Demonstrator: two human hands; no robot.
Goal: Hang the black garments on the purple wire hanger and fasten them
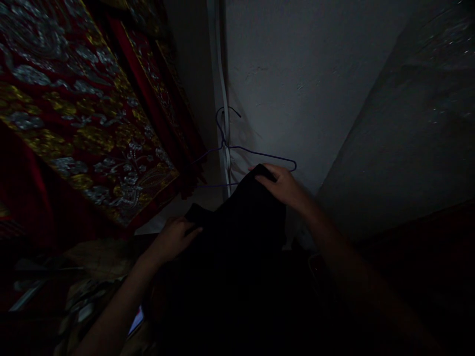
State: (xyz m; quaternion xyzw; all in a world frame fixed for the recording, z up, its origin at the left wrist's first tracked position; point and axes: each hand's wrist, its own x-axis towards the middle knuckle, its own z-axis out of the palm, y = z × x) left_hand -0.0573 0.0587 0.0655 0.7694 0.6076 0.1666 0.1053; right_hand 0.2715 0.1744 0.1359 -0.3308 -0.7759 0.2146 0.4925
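A black garment [237,237] hangs between my two hands; in the dark its exact kind does not show. My left hand [176,238] pinches its upper left edge. Higher up on the right, my right hand [280,184] grips the other top corner, thumb in front and fingers partly behind the cloth. Just beyond the cloth is a thin purple clothes hanger [260,152], its hook near a pale cord or pipe. The garment covers part of the hanger's lower bar, and my right hand is close to the hanger's right end.
Red cloth with gold and silver embroidery [96,113] hangs at the left. A grey wall [297,74] stands behind the hanger, with a pale vertical cord or pipe [223,74] along it. Dim clutter and a small lit screen [136,319] lie at the lower left.
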